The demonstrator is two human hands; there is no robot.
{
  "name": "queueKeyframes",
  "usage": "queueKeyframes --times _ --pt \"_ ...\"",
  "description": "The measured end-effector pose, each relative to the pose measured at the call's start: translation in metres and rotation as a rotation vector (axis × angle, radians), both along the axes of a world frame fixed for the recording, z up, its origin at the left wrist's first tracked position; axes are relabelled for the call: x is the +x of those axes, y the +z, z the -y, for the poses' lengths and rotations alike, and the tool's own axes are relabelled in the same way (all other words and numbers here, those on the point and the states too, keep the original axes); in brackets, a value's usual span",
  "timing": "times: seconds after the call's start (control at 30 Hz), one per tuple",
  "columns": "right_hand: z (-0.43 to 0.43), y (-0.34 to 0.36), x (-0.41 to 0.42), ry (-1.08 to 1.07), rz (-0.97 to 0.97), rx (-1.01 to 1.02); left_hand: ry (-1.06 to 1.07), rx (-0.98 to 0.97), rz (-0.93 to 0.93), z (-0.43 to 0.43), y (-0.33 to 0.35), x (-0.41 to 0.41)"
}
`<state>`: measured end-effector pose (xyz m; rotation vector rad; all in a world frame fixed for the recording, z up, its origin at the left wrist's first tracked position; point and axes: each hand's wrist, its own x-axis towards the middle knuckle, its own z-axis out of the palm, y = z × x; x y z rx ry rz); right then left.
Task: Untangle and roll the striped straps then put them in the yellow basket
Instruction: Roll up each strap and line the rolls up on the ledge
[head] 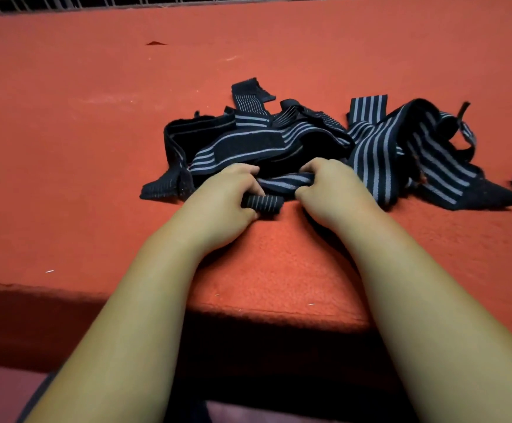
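Navy striped straps [370, 148] tangled; left hand [227, 193] and right hand [331, 184] grip 1.

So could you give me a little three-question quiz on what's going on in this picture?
1. True or false: a yellow basket is in view.
2. What does the left hand hold? A) a rolled strap end B) scissors C) nothing
3. Fill in: the tangled striped straps lie on a ____ table cover.
Key: 1 false; 2 A; 3 red.
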<state>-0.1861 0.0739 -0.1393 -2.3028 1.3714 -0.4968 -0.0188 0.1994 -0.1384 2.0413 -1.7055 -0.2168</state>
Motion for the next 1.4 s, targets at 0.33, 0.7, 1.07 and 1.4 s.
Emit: queueKeyframes --times 0.33,0.7,1.07,1.4 --pt "-0.005 0.002 -0.005 -0.079 0.256 -0.292 0.173 -0.355 -0.498 -0.002 0.001 -0.002" --pt "-0.023 0.003 -0.002 0.337 0.758 0.039 0.129 -0.349 -1.307 0.020 0.019 -0.023" --pt "-0.013 0.015 -0.011 0.136 0.880 0.194 -0.164 -0.205 -1.271 0.021 0.017 -0.033" --pt "0.005 0.014 -0.029 -0.012 0.722 0.174 0.078 -0.342 -1.247 0.035 0.005 -0.027"
